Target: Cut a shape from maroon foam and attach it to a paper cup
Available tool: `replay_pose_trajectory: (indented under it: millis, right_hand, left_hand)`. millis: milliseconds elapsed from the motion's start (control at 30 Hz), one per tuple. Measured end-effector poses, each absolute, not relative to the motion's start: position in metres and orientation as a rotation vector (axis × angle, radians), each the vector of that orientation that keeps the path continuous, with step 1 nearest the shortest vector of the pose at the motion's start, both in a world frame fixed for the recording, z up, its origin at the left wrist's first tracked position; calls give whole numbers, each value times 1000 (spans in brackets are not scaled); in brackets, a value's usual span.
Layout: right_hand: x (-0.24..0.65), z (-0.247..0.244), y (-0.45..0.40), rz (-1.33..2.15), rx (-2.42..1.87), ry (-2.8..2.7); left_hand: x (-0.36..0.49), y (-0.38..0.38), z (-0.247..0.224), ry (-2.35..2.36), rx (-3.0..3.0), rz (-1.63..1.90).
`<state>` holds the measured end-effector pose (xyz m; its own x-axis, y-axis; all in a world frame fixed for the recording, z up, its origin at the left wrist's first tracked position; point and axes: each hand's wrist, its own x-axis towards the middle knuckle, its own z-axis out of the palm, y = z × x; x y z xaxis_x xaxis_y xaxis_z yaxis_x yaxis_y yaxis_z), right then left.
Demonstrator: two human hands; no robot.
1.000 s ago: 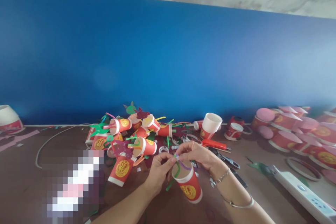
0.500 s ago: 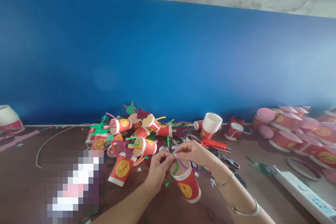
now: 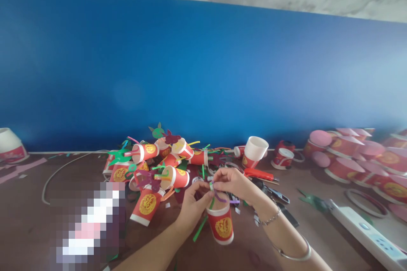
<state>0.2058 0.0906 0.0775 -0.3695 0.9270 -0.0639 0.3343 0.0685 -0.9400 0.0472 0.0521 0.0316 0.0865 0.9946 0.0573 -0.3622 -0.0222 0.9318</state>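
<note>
A red paper cup [image 3: 221,225] with a yellow emblem hangs a little tilted below my hands, its open rim towards them. My left hand [image 3: 196,201] is closed at the rim's left side, pinching a green paper strip [image 3: 201,228] whose loose end sticks out down and left of the cup. Fingertips of my right hand [image 3: 233,184] meet the left ones above the rim, pinched on a purple paper strip [image 3: 220,197] that curls over the cup's mouth. A small white and green bit shows between the fingertips; the exact join is hidden.
Decorated red cups [image 3: 148,204] are heaped behind my left hand. Further right stand a white stacked cup [image 3: 256,148], a red-handled tool [image 3: 259,173], a power strip [image 3: 365,228] and pink-topped cups [image 3: 345,169]. A pixelated patch covers the lower left.
The cup's base has swung left, so it hangs more upright. The green strip's loose end now reaches further down and left. Both hands stay pinched together near the rim.
</note>
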Motion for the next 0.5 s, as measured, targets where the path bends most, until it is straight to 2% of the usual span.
replay_pose_trajectory:
  millis: [300, 500]
  right_hand:
    - [186, 89, 68, 705, -1481, -1951]
    - [178, 98, 59, 496, -1600, -2000]
  left_hand:
    - [45, 55, 19, 977, 1172, 1412]
    - [46, 50, 25, 1072, 1345, 1478]
